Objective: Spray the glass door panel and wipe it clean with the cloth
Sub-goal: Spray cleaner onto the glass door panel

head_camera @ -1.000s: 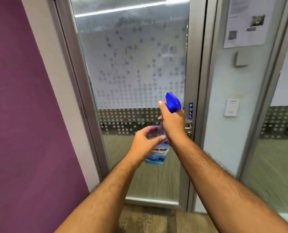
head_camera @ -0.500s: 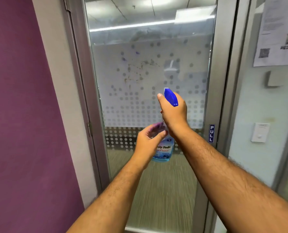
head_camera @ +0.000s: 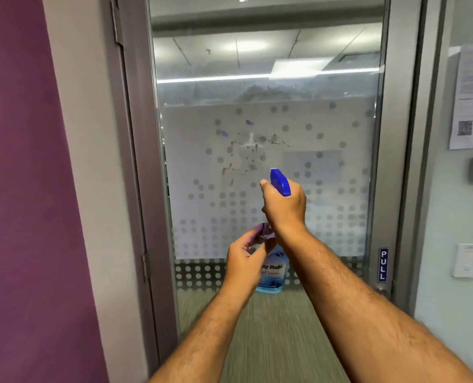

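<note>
The glass door panel [head_camera: 326, 134] stands straight ahead, with a frosted dotted film and brown splatter marks [head_camera: 246, 153] near its middle. My right hand [head_camera: 285, 208] grips the neck of a spray bottle [head_camera: 274, 272] of blue liquid. The bottle's blue trigger head [head_camera: 281, 183] points at the glass just below the marks. My left hand [head_camera: 243, 261] is curled beside the bottle's body, and a bit of purple cloth [head_camera: 261, 230] shows between its fingers. Most of the cloth is hidden.
A purple wall [head_camera: 22, 189] runs along the left. The metal door frame [head_camera: 403, 161] carries a blue PULL sign [head_camera: 383, 264]. On the wall to the right are a paper notice [head_camera: 472, 100] and a white switch [head_camera: 466, 262].
Both hands and the bottle have risen up the door, and my view has tilted up with them. The trigger head now sits just under the brown marks.
</note>
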{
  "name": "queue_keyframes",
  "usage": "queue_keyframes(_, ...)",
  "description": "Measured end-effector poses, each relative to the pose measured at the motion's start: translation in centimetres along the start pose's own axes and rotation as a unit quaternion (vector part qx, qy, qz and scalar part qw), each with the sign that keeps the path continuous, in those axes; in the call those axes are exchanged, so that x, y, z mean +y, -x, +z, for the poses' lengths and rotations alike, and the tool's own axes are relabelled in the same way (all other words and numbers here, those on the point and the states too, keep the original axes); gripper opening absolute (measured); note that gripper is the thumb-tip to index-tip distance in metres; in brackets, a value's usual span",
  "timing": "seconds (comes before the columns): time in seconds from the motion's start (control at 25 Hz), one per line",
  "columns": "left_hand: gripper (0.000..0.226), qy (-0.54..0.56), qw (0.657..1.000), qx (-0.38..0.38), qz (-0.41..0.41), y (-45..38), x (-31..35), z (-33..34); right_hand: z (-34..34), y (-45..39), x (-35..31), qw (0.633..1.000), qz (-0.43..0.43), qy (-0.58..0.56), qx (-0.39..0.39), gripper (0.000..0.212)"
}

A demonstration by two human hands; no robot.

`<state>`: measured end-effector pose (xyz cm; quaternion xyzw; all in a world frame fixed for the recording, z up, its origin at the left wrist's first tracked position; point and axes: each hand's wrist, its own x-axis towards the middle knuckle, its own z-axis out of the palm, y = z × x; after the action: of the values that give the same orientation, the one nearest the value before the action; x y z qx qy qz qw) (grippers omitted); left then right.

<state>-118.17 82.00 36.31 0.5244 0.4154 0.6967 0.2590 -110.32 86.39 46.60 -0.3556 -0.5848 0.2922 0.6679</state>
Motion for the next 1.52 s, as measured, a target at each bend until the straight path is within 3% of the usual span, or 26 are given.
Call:
queue_keyframes(0.28,0.031,0.008,1.0,-0.012,-0.009,-3.4,-1.9,-2.4,4.0,-1.8,0.8,0.999,0.026,0.016,0.03,0.03)
queue_keyframes(0.48,0.029,-0.003,1.0,-0.006,-0.007,-4.9,-3.0,-2.3,4.9,-3.5,1.8,0.999,0.012,0.033,-0.006,0.022)
queue_keyframes(0.64,0.033,-0.024,1.0,-0.005,-0.004,-7.2,-3.3,-1.9,5.1,-5.0,2.5,0.999,0.001,0.037,0.031,0.02)
queue_keyframes(1.2,0.029,-0.035,0.999,-0.008,-0.009,-10.2,-4.8,0.1,4.3,-8.5,4.7,0.999,-0.037,0.0,-0.031,0.02)
queue_keyframes(1.36,0.024,-0.027,0.999,0.007,0.015,-9.5,-5.7,0.2,4.8,-7.7,6.0,0.997,-0.057,0.053,-0.024,0.015)
queue_keyframes(1.52,0.029,-0.025,1.0,0.004,0.012,-8.7,-6.5,-0.2,4.5,-5.9,6.9,0.997,-0.074,0.033,0.008,0.021)
